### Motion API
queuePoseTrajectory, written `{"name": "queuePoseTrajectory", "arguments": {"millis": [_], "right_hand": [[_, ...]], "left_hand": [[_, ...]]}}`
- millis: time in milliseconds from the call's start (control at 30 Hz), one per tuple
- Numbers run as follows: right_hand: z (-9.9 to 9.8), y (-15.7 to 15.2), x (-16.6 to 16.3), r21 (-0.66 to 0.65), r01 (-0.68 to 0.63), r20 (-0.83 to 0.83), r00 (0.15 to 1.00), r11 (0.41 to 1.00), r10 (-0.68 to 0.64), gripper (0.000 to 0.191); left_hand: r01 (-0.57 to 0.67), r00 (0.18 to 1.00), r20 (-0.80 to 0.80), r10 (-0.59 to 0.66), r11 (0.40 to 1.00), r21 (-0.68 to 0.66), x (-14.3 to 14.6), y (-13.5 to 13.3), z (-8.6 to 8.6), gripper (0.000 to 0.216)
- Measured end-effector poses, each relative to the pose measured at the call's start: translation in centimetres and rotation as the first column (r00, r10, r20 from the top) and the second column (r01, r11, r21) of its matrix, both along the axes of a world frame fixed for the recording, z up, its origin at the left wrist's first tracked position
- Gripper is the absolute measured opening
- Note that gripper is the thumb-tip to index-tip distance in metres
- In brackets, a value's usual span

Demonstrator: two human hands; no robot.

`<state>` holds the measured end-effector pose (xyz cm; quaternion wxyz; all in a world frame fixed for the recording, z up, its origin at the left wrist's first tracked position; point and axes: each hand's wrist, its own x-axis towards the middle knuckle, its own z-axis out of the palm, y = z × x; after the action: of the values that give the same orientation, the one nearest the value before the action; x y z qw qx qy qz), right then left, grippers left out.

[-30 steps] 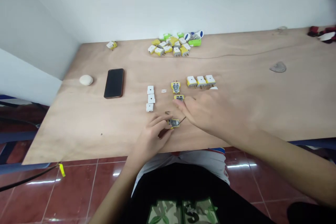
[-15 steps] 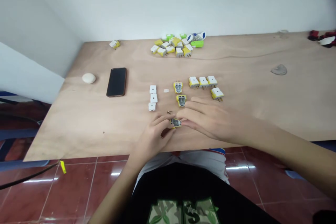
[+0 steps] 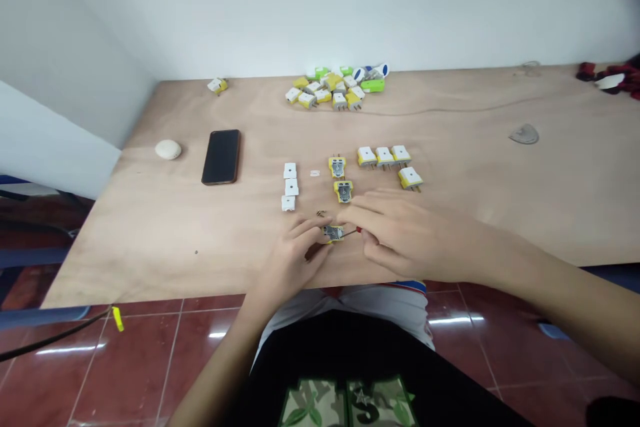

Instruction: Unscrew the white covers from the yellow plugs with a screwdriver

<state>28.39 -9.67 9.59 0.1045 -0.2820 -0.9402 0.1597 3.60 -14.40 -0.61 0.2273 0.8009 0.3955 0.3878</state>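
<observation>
Near the table's front edge, my left hand (image 3: 295, 257) grips an opened plug half (image 3: 332, 233), yellow with a grey inside, between fingers and thumb. My right hand (image 3: 405, 233) is closed around a screwdriver with a red handle (image 3: 359, 230); its thin shaft reaches to the right end of that plug half. Small brass-coloured pieces (image 3: 321, 213) lie just beyond my left fingertips. Two more open plug halves (image 3: 343, 191) stand in a column farther back. Three white plug covers (image 3: 291, 187) are lined up to the left, and a small clear piece (image 3: 315, 173) lies between.
Several closed white-and-yellow plugs (image 3: 384, 157) sit right of centre. A pile of plugs (image 3: 325, 90) rests by the wall. On the left are a phone (image 3: 221, 157), a white egg-shaped object (image 3: 168, 149) and a lone plug (image 3: 217, 85). A grey flat piece (image 3: 525, 134) lies on the right.
My right hand has drawn slightly right, away from the plug half, so the screwdriver's shaft and red handle now show. My left hand still holds the plug half in place.
</observation>
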Motion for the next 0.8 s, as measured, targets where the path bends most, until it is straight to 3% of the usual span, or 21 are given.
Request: {"name": "queuePoseTrajectory", "arguments": {"millis": [167,500,633,800], "right_hand": [[-0.3,-0.1,-0.3,-0.035,0.077,-0.042,0.996,0.996,-0.079,0.027],[-0.7,0.3,-0.5,-0.07,0.077,-0.069,0.994,0.995,-0.082,0.025],[-0.4,0.2,-0.1,-0.028,0.062,-0.069,0.996,0.998,-0.064,0.026],[-0.5,0.4,1.5,-0.06,0.174,-0.151,0.972,0.983,-0.182,0.037]], "left_hand": [[0.006,1.0,0.003,-0.006,1.0,0.0,0.0,0.0,0.1,0.015],[0.002,1.0,-0.002,-0.002,1.0,-0.006,0.0,0.0,0.0,0.015],[-0.001,1.0,-0.004,0.001,1.0,0.009,0.0,0.0,-0.1,0.015],[-0.003,1.0,-0.017,0.003,1.0,0.021,0.0,-0.1,-0.2,0.014]]}}
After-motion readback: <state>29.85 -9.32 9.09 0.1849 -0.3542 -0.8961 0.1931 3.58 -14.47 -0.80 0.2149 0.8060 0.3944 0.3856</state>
